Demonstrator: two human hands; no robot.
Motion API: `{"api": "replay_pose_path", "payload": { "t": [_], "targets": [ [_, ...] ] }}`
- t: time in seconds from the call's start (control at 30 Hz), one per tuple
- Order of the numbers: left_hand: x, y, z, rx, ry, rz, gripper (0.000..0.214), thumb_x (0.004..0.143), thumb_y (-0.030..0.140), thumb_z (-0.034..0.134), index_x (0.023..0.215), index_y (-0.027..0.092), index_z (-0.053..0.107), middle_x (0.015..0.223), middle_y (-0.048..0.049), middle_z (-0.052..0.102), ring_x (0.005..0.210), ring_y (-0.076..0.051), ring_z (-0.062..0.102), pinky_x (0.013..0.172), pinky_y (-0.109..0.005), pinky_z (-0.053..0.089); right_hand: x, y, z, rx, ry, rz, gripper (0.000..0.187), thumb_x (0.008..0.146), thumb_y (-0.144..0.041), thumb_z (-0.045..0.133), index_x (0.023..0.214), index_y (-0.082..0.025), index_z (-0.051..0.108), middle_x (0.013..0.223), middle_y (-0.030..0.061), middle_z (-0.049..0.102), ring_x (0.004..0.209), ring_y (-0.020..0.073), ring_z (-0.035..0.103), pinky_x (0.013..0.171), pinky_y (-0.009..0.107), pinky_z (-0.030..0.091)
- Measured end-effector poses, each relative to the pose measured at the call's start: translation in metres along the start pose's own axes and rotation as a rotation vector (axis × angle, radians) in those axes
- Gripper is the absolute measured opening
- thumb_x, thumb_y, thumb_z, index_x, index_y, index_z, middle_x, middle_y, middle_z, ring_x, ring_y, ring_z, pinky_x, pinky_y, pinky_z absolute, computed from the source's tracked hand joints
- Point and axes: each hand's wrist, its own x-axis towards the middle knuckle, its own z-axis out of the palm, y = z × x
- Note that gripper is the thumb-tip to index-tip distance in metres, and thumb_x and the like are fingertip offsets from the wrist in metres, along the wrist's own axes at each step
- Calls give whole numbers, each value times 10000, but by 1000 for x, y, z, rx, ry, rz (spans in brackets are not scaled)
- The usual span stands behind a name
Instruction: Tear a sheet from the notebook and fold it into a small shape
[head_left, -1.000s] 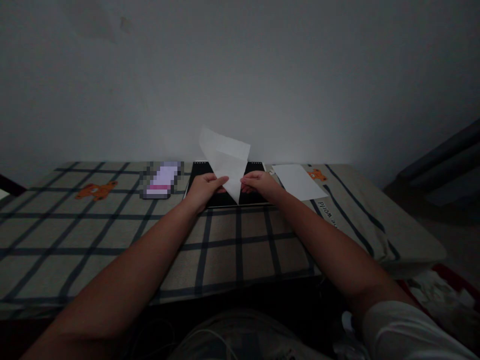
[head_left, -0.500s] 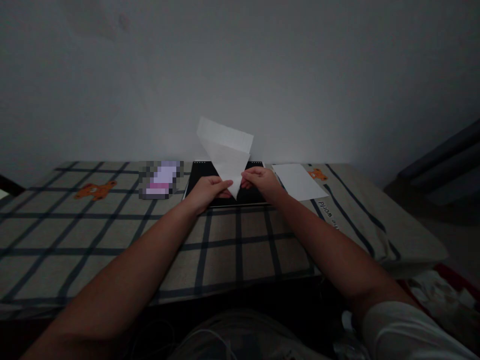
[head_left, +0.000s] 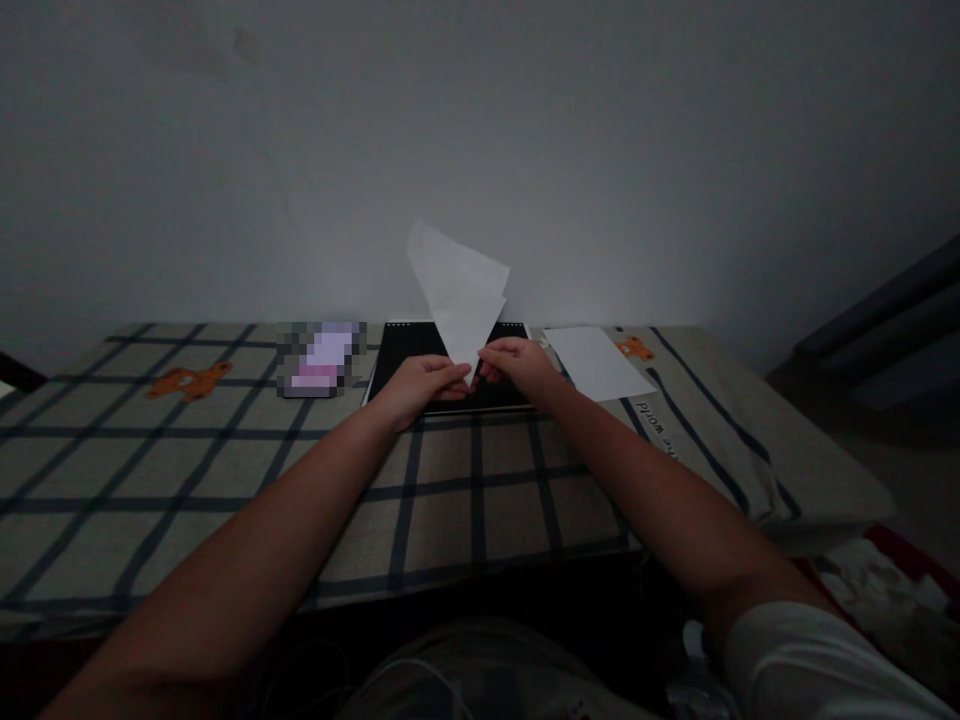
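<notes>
A folded sheet of white paper stands up over a black board, its narrow pointed end low and its wide end leaning against the background of the wall. My left hand pinches the paper near the tip from the left, thumb on top. From the right, my right hand has its thumb and fingers closed at the paper's edge just above the point. The black board lies beneath both hands, with a row of white slots along its far edge.
A second white sheet lies to the right of the board. On the left is a pixelated pink and lilac object. The checked tablecloth carries orange bear prints. A grey wall stands behind the table.
The paper's upper part has turned slightly to the right and looks narrower. Its pointed end has risen a little, and both hands have come closer together.
</notes>
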Motion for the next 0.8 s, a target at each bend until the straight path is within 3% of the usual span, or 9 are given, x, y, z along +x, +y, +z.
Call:
{"api": "replay_pose_path", "payload": {
  "t": [0.63,0.8],
  "targets": [
    [1,-2,3,-55,-12,-42,184,739,292,809,778,136,720,840,-74,746,733,-114,682,765,-239,557,0,3,5,-1,107,35,174,784,-364,682,738,-201,642,597,-20,619,514,104,526,537,264,442],
    [2,-2,4,-41,34,-32,173,754,275,798,793,132,710,826,-75,740,697,-113,675,761,-255,565,0,4,5,-4,127,47,168,782,-364,679,741,-204,644,597,-21,620,510,102,522,533,261,440]
  ]
}}
